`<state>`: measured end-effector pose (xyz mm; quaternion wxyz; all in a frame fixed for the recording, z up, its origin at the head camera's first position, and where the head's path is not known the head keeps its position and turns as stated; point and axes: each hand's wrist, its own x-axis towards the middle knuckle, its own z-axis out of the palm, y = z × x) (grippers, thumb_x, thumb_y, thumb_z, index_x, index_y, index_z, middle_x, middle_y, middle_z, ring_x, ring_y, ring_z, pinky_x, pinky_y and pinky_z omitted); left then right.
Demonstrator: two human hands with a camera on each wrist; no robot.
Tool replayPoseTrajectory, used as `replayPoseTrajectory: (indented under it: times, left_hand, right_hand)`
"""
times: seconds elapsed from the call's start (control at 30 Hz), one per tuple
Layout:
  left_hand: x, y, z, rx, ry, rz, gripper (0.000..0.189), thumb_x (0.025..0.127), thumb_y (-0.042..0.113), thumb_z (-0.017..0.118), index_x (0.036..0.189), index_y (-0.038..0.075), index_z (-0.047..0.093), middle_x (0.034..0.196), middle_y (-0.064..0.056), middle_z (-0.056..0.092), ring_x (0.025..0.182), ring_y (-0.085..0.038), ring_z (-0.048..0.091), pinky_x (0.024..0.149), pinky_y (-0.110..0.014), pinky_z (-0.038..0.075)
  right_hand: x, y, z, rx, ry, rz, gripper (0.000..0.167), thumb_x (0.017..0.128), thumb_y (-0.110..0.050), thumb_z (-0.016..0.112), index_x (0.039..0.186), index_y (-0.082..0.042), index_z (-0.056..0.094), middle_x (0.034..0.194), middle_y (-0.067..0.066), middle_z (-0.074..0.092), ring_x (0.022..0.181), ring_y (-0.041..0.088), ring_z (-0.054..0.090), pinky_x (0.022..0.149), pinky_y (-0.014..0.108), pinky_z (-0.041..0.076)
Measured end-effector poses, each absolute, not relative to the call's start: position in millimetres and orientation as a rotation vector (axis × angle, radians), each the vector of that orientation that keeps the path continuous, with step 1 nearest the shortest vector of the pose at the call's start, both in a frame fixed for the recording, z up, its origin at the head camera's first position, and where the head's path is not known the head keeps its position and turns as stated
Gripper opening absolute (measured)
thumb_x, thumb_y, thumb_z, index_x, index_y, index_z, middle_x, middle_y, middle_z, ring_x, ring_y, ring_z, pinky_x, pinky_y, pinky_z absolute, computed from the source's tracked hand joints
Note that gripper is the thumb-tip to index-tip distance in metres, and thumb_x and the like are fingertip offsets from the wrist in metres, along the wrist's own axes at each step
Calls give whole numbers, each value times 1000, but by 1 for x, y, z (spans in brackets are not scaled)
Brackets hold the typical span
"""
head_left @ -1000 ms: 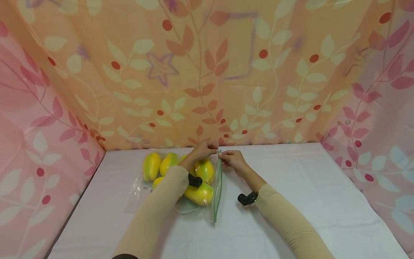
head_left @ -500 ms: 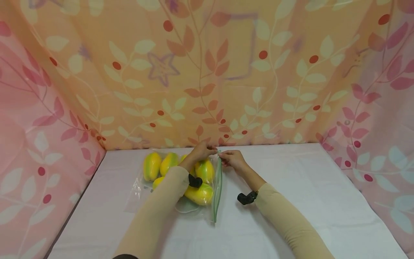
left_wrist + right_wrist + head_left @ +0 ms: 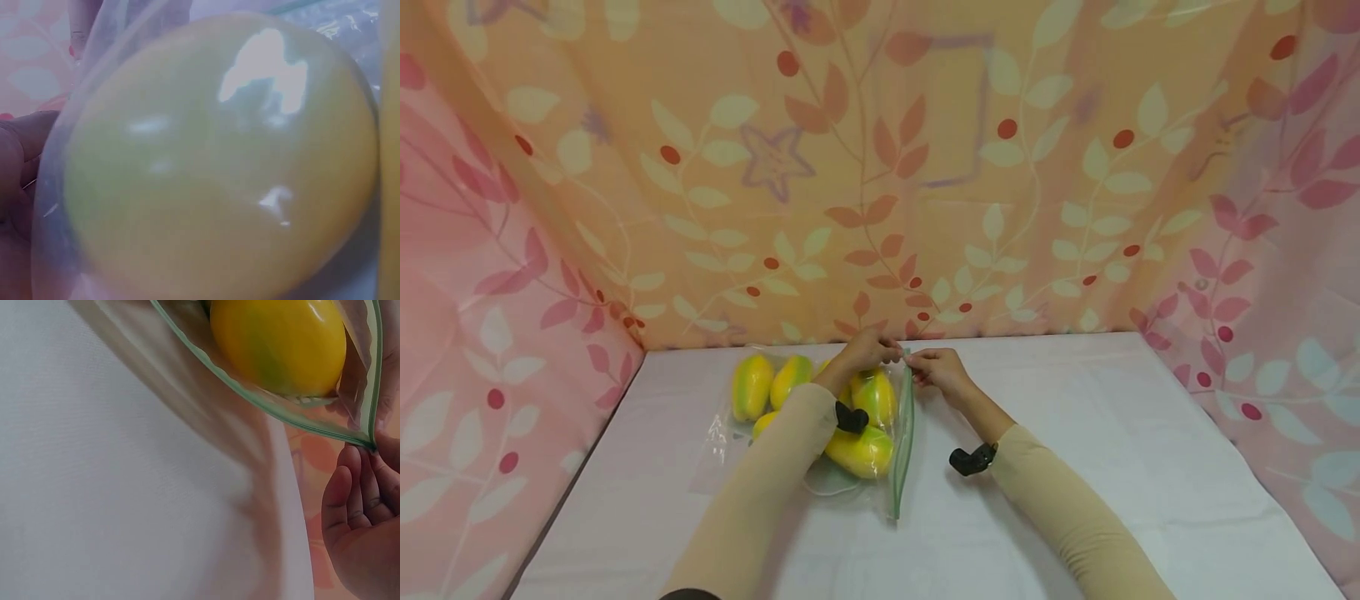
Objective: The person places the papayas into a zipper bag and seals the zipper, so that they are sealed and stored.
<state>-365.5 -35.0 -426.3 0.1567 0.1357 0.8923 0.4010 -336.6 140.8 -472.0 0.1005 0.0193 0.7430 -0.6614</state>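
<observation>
A clear zip bag point(image 3: 904, 450) with a green zip strip lies on its side on the table, its mouth toward the right. Several yellow-green fruits, shaped like mangoes or papayas, are inside; one fruit point(image 3: 861, 452) lies near the mouth. My left hand point(image 3: 867, 350) reaches over the bag and grips its far edge by the corner; its fingertips are partly hidden. My right hand point(image 3: 942, 372) pinches the far end of the zip. In the right wrist view the strips part from that pinched corner, showing a fruit point(image 3: 278, 347) between them. Another fruit point(image 3: 219, 156) fills the left wrist view.
A white cloth point(image 3: 1075, 433) covers the table. Behind it hangs an orange leaf-patterned curtain point(image 3: 955, 250), close to both hands, with pink curtains point(image 3: 1285, 350) at the sides. Each wrist wears a small black camera point(image 3: 973, 459).
Both hands keep nearly the same place at the far corner of the bag. The right fingertips have shifted very slightly left, and the head view has moved a little.
</observation>
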Motion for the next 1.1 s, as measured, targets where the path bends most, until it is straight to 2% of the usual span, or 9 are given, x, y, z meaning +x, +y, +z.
replayPoseTrajectory:
  times: [0.33,0.47,0.73,0.97,1.1]
  left_hand:
    - [-368,-35,-424,347,2548,1263,17,93,15,65,95,1,74,94,-12,73,82,-19,57,68,-21,46]
    - [-369,-35,-423,308,2540,1302,17,93,15,64,96,1,74,94,-13,73,82,-19,57,68,-22,46]
    - [-371,-37,-421,305,2530,1318,18,95,17,62,98,4,74,99,-11,71,86,-22,57,78,-26,50]
    - [-371,-38,-414,241,2501,1379,17,96,16,61,101,5,72,94,-8,67,83,-19,54,70,-21,46]
    - [-370,-38,-411,233,2507,1403,19,97,17,60,100,3,71,92,-7,63,84,-20,53,71,-23,46]
  right_hand:
    - [-330,139,-466,-36,2326,-1857,25,94,-17,64,100,7,69,69,0,64,58,10,57,60,23,54]
    - [-319,139,-469,-101,2373,-1785,26,92,-18,66,98,7,71,69,1,66,57,11,56,58,22,51]
    - [-282,144,-475,-157,2349,-1728,24,91,-17,66,93,7,71,66,1,64,56,12,53,56,22,48]
    - [-240,146,-484,-260,2306,-1626,26,91,-17,66,85,7,70,59,-2,56,55,10,49,52,22,43]
    - [-214,145,-487,-339,2236,-1580,26,90,-13,66,80,10,68,58,-1,56,54,9,48,51,21,42]
